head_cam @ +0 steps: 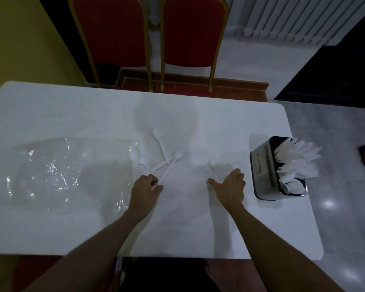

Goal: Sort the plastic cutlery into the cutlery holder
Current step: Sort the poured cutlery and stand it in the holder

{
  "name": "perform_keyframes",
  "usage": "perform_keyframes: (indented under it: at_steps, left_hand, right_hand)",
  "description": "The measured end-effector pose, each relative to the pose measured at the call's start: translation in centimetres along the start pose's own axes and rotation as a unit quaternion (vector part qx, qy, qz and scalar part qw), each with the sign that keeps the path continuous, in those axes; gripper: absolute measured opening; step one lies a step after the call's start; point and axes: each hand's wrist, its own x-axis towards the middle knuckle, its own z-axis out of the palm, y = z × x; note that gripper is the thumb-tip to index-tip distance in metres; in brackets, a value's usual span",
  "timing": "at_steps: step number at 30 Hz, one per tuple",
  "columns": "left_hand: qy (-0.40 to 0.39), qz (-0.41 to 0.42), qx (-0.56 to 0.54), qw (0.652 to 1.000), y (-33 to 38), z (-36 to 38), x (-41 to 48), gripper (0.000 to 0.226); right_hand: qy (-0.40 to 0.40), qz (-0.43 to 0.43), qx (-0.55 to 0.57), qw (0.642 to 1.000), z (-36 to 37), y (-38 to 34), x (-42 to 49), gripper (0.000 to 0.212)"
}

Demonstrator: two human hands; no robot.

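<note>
From the head view, a white table point(51, 106) carries a handful of crossed spoons point(169, 163) near its middle. A crumpled clear plastic bag point(51, 171) lies to their left. The black cutlery holder point(263, 165) stands near the table's right edge, with forks fanned out of its farther sections and spoons in the nearest one.

The left hand point(147, 186) has its fingers curled, pinching the handle ends of the crossed spoons. The right hand point(230, 184) lies with its thumb spread over the handles of the other spoons point(212, 161), just short of the holder. Whether it is grasping them or only resting on them cannot be told in this dim light. Two red chairs point(114, 32) stand beyond the table.

The step in hand looks like gathering the last loose spoons. To do it well, the left hand should probably draw the crossed handles parallel before lifting, so no spoon slips out of the pinch. Each bunch should go bowl-first or handle-first to match the spoons already standing, and into the nearest section rather than among the forks. The holder looks light, so a gentle drop should keep it from tipping.
</note>
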Motion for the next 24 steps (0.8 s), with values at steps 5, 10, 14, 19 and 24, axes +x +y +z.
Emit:
perform_keyframes:
  at_steps: [5,10,14,19,24]
  left_hand:
    - [-0.016,-0.005,0.019,1.0,-0.3,1.2,0.6,0.025]
    - [-0.023,0.003,0.014,1.0,-0.3,1.2,1.6,0.023]
    - [0.137,-0.002,0.044,0.99,-0.4,0.4,2.3,0.022]
    - [0.145,-0.147,0.05,0.977,-2.7,-1.2,5.0,0.024]
    - [0.088,-0.133,-0.025,0.987,-2.6,-1.5,6.0,0.014]
  right_hand:
    - [0.005,0.063,0.026,0.998,1.6,-0.4,0.2,0.086]
    - [0.063,0.097,0.037,0.993,2.6,-1.0,0.4,0.073]
    - [0.076,0.164,0.07,0.981,2.6,-1.2,0.5,0.082]
    - [0.063,0.121,0.05,0.989,3.1,-1.5,1.3,0.048]
    - [0.019,0.108,0.036,0.993,3.2,-3.0,1.5,0.04]
